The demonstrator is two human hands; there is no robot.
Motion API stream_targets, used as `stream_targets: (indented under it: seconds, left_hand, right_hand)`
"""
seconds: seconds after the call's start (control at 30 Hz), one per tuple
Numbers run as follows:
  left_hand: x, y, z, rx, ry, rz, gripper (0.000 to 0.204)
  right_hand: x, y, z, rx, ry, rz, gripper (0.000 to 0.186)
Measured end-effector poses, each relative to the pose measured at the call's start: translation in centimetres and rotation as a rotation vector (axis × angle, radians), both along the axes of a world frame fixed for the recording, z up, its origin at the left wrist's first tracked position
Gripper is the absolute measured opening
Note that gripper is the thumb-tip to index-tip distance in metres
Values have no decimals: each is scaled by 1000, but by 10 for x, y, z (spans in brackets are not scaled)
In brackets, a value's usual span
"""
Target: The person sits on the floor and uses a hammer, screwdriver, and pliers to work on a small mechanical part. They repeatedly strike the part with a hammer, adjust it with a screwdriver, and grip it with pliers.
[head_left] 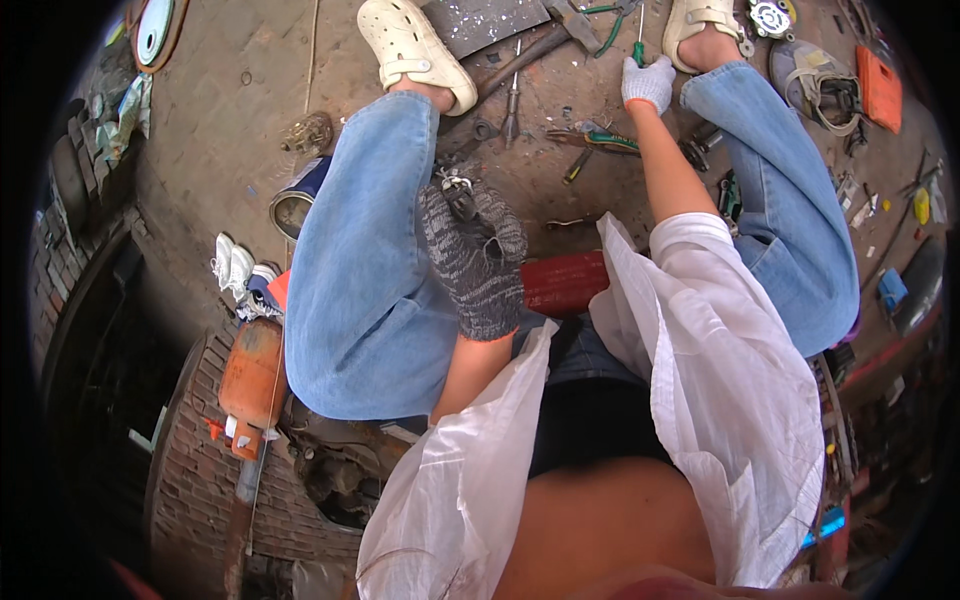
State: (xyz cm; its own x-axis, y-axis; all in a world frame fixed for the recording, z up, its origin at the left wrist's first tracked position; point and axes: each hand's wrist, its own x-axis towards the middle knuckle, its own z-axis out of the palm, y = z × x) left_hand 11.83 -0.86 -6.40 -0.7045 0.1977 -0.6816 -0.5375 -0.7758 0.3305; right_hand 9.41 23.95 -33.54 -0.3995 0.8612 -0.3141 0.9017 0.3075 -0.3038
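Note:
My left hand (474,262), in a dark grey knitted glove, is closed beside my left knee. A small shiny metal part (457,187) shows at its fingertips; its exact kind I cannot make out. My right hand (648,84), in a pale grey glove, reaches far forward to the ground near my right shoe. Its fingers are closed around a green-handled screwdriver (639,50). Just left of that hand lie a hammer (572,24) and green-handled pliers (612,28). Another screwdriver (512,116) and a second pair of green-handled pliers (606,139) lie nearer to me.
A dark metal plate (484,22) lies by my left shoe (415,45). A blue can (297,197) stands outside my left leg, with an orange gas cylinder (252,378) nearer. An orange box (880,88) and a sander-like tool (815,80) lie at the far right.

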Motion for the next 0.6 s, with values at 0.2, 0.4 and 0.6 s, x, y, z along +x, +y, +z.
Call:
stream_targets:
  seconds: [0.2,0.4,0.6]
  left_hand:
    - [-5,10,15,131,-77,3,37]
    - [-8,19,39,103,-8,-42,39]
    - [-8,12,85,-101,209,-44,35]
  right_hand:
    - [-3,5,17,-168,-7,107,55]
    - [13,-46,83,-529,336,-68,44]
    - [52,-101,312,-789,689,193,22]
